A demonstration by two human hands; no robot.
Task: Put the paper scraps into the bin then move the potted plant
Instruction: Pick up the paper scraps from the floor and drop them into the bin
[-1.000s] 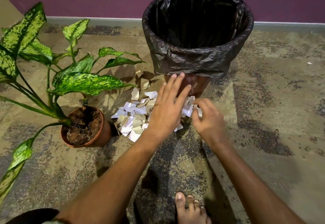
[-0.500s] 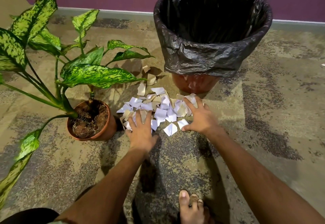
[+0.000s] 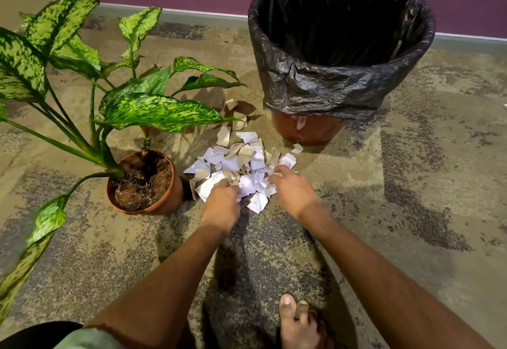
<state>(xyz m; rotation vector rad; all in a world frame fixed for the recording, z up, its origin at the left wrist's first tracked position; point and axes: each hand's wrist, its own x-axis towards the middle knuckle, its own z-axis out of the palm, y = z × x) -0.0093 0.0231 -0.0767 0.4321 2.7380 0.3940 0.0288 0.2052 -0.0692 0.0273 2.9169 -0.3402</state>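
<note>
Both hands, left hand point(image 3: 221, 206) and right hand point(image 3: 293, 192), curl together on the pile of torn white and beige paper scraps point(image 3: 241, 162) (fingers partly hidden). Beyond the right hand stands the brown bin with black plastic liner point(image 3: 340, 82); left of the left hand, the green spotted-leaf plant in a brown pot point(image 3: 145, 184).

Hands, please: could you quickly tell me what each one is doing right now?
Left hand: fingers curled shut on the paper scraps, gathering them on the floor.
Right hand: the same, closing on the scraps.
</note>
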